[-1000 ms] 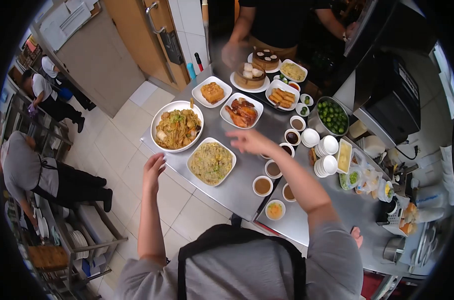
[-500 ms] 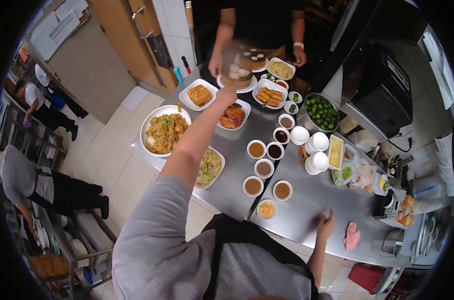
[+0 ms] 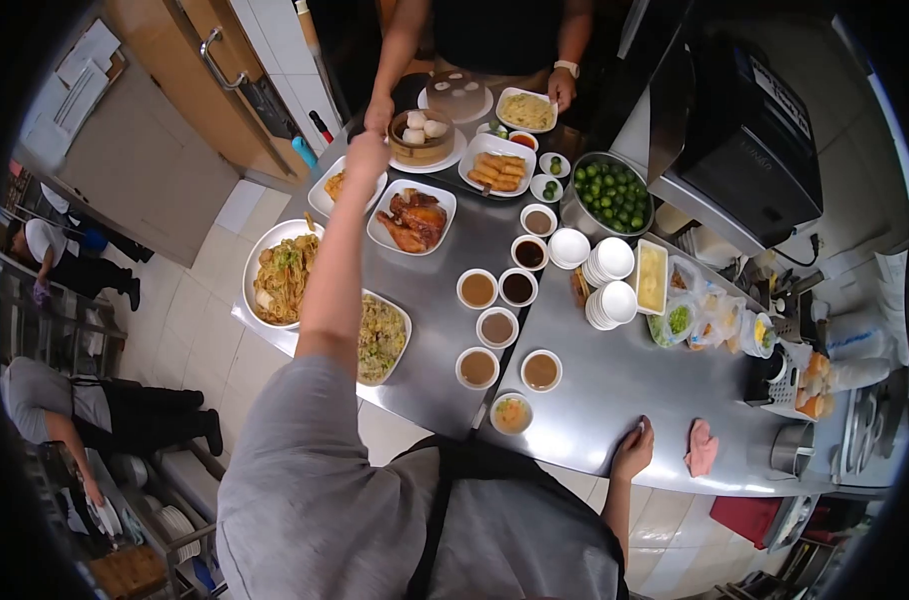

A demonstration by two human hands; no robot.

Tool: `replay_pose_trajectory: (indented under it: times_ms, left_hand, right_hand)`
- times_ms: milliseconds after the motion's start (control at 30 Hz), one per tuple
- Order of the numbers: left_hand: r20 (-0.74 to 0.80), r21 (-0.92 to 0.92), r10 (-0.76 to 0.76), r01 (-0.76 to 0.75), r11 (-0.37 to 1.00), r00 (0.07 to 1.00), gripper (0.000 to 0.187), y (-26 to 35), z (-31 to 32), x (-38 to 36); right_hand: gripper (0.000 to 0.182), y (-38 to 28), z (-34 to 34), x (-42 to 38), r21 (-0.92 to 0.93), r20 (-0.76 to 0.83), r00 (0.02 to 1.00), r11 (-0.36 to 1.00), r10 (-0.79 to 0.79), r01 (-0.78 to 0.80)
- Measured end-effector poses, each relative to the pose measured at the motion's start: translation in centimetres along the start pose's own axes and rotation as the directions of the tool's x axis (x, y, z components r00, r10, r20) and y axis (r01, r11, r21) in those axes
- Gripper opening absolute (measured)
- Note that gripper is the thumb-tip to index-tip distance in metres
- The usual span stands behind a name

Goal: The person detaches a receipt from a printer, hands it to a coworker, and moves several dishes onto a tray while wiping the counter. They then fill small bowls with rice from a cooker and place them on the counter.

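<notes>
My left hand (image 3: 368, 153) reaches across the counter, closed and seen from the back. It is close to a co-worker's hand (image 3: 379, 112) and the left side of a bamboo steamer (image 3: 422, 150) of white buns; what its fingers hold, if anything, is hidden. Under my forearm, partly covered, are a plate of fried pieces (image 3: 335, 185), a plate of noodles (image 3: 285, 270) and a dish of fried rice (image 3: 383, 340). Roast chicken (image 3: 413, 220) lies in a white dish beside it. My right hand (image 3: 634, 449) is curled at the counter's near edge, near a pink cloth (image 3: 702, 447).
Several sauce cups (image 3: 497, 327) stand mid-counter. Further right are stacked white bowls (image 3: 612, 300), a pot of green citrus (image 3: 611, 194) and bagged ingredients (image 3: 715, 320). A plate of spring rolls (image 3: 497, 170) is at the far side. A person (image 3: 85, 400) bends by shelves at left.
My left hand has moved from above the roast chicken dish to beside the steamer and the co-worker's hand. My right fingers have curled in. The view has shifted.
</notes>
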State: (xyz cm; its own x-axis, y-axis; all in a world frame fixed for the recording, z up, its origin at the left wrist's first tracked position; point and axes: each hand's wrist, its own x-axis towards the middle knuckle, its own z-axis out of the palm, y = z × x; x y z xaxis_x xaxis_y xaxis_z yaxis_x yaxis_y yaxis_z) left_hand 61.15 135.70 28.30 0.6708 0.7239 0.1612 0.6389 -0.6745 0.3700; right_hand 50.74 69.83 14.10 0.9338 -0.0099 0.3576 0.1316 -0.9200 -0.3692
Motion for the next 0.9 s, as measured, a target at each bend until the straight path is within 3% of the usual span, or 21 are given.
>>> replay_pose_trajectory:
  times_ms: [67,133,267,367,433,467,500,533,567,600,667,733,800,900]
  left_hand:
    - [-0.140,-0.115,0.045,-0.061,0.992,0.989,0.049,-2.0,-4.9,-5.2]
    - [-0.216,-0.054,-0.035,0.023,0.998,0.976,0.050,-6.2,-6.6,-7.8]
    - [-0.214,-0.111,-0.306,0.288,0.951,0.928,0.052,-12.2,-10.1,-13.7]
    - [-0.316,-0.023,-0.318,0.328,0.944,0.894,0.051,-13.6,-12.4,-17.4]
    - [-0.349,-0.039,-0.313,0.319,0.947,0.883,0.051,-14.7,-14.0,-19.1]
    - [-0.379,-0.058,-0.301,0.302,0.952,0.875,0.050,-15.0,-14.8,-19.8]
    - [-0.409,-0.130,-0.290,0.259,0.957,0.866,0.050,-14.9,-15.9,-20.9]
    - [-0.407,-0.126,-0.288,0.259,0.958,0.867,0.050,-14.7,-16.9,-21.9]
    - [-0.403,-0.157,-0.318,0.277,0.948,0.858,0.050,-14.4,-17.9,-22.8]
    - [-0.399,-0.189,-0.345,0.292,0.937,0.849,0.050,-13.9,-18.9,-23.6]
    - [-0.394,-0.206,-0.345,0.283,0.937,0.852,0.049,-12.6,-19.6,-25.3]
    - [-0.399,-0.188,-0.304,0.248,0.951,0.865,0.050,-11.5,-19.5,-26.5]
    - [-0.387,-0.220,-0.278,0.205,0.954,0.879,0.050,-9.6,-19.4,-27.7]
    - [-0.361,-0.264,-0.228,0.135,0.955,0.904,0.048,-7.0,-18.9,-29.8]
  right_hand:
    - [0.025,0.0,-0.1,0.0,-0.036,0.017,1.000,0.999,-0.003,0.004]
    - [0.025,0.0,-0.1,0.0,-0.034,0.017,1.000,0.999,-0.010,0.011]
    - [0.025,0.0,-0.2,-0.1,-0.029,0.044,0.999,0.999,0.021,-0.020]
    - [0.022,1.5,0.2,-0.1,0.039,-0.023,0.997,0.996,-0.075,0.076]
    - [0.021,2.7,-2.1,1.1,0.137,0.140,0.982,0.980,0.126,-0.145]
    - [0.025,6.4,-2.0,2.1,0.099,-0.113,0.987,0.987,-0.112,0.123]
    - [0.032,12.0,-1.3,3.0,0.253,-0.211,0.977,0.967,0.017,0.037]
    - [0.032,12.9,-3.5,3.9,-0.129,-0.301,0.951,0.991,-0.066,0.028]
    - [0.031,13.5,-5.7,4.7,-0.489,-0.352,0.919,0.872,-0.176,-0.020]
    - [0.031,15.7,-5.9,5.0,-0.486,-0.352,0.920,0.873,-0.171,-0.024]
    - [0.024,21.9,-6.1,5.5,-0.174,0.076,0.997,0.985,-0.002,0.015]
    - [0.023,23.7,-6.7,6.9,-0.107,0.011,1.000,0.994,-0.012,0.013]
    - [0.024,24.3,-9.3,8.8,-0.011,0.022,0.963,0.963,0.269,-0.269]
    - [0.026,28.3,-13.0,9.5,0.246,-0.236,0.904,0.922,0.358,-0.301]
